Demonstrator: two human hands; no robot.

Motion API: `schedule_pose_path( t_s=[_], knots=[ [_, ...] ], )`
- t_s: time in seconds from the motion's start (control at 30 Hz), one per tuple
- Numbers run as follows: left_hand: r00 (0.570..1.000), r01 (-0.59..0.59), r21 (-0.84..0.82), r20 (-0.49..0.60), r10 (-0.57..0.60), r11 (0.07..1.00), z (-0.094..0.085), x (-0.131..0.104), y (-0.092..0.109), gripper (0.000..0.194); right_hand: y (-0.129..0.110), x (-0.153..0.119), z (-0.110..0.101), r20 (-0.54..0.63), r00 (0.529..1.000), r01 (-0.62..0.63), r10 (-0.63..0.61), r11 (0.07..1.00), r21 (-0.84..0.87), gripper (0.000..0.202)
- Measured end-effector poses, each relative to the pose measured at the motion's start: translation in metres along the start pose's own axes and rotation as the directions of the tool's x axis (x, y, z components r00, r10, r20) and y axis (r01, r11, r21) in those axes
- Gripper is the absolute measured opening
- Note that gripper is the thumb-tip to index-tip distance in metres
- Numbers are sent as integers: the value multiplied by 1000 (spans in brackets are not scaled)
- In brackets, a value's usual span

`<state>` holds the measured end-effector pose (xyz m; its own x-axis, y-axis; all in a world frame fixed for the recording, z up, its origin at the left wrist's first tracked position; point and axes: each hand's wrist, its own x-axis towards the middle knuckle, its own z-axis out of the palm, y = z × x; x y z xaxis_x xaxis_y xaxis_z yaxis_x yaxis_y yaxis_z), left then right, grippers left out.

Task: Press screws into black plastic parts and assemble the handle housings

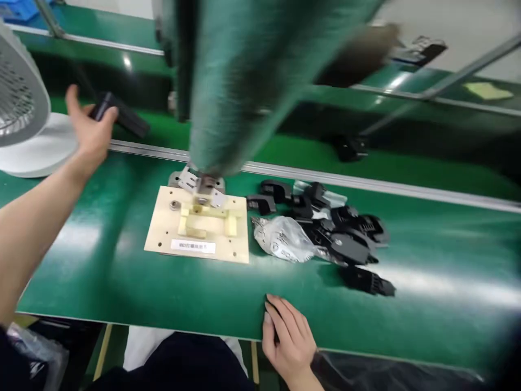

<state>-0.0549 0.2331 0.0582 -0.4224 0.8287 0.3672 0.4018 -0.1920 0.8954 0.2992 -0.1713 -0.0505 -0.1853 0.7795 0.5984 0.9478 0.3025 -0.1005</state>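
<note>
Your left hand (91, 133) is out at the far left, thumb and fingers spread wide around the near end of a black block (128, 117); blur there, so you cannot tell how firmly it is gripped. The block lies tilted, its other end pointing right, over the green area past the metal rail (366, 184). Just left of this hand stands a fan (18, 89) on a white base. Your right hand (288, 339) is at the near edge of the surface (163, 293), right of centre, fingers together and slightly bent; a dark sliver shows between thumb and fingers, part or shadow, cannot tell, so its hold is also undetermined. Between the hands, farther in, sits a cream board (163, 225) with a white label (193, 246) along its near side and a metal clamp (203, 190) at its far side. A blurred green column (260, 81) fills the view above it. Right of the board: a clear bag (285, 239), touching a heap of black parts (352, 247).
</note>
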Motion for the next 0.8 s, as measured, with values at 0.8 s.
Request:
schedule_pose_path(
  t_s=[0.8],
  knots=[
    [758,579,-255,517,-397,774,-157,-348,61,86,-110,51,-3,613,786,-566,-81,305,766,53]
  ],
)
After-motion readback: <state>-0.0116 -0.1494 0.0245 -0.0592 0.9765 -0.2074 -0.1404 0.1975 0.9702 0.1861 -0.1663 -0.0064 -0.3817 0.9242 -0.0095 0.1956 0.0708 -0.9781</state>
